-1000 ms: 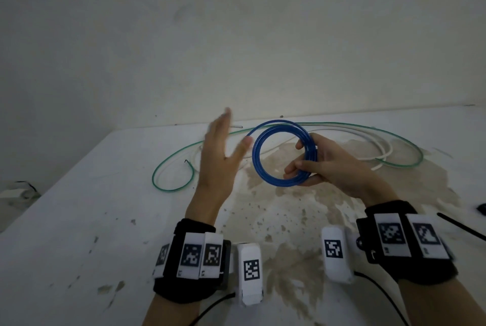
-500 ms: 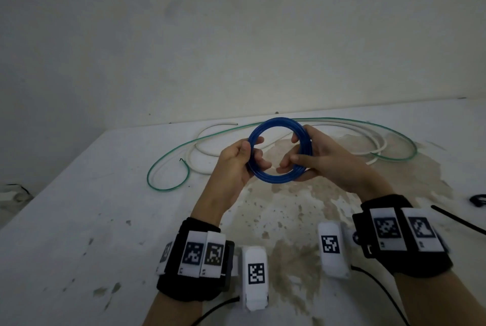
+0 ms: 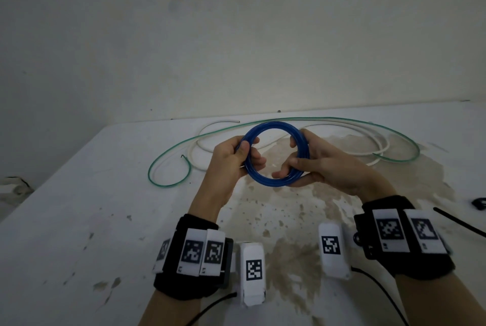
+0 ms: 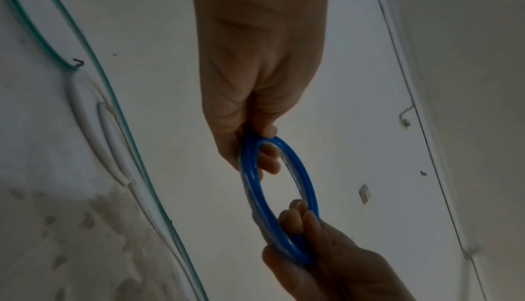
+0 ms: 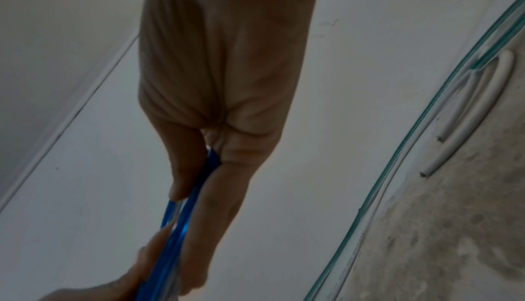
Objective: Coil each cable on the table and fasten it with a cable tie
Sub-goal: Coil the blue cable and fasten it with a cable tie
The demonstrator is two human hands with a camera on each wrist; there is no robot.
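A blue cable wound into a round coil [image 3: 273, 127] hangs above the table between both hands. My left hand [image 3: 236, 160] grips its left side, thumb on the front and fingers curled through the ring. My right hand [image 3: 313, 165] holds the right side, fingers wrapped round the strands. The left wrist view shows the blue coil [image 4: 305, 180] pinched at top and bottom; in the right wrist view the blue coil [image 5: 181, 222] appears edge-on. A green cable [image 3: 168, 157] and a white cable [image 3: 378, 141] lie loose on the table behind.
The white table [image 3: 79, 194] carries a large brown stain [image 3: 289, 210] under the hands. A thin black strip [image 3: 459, 225] and a small black object [image 3: 480, 204] lie at the right edge. A wall stands close behind the table.
My left hand, open and away from the coil a second ago, has come in and taken hold of its left side. The coil has tilted to face me more.
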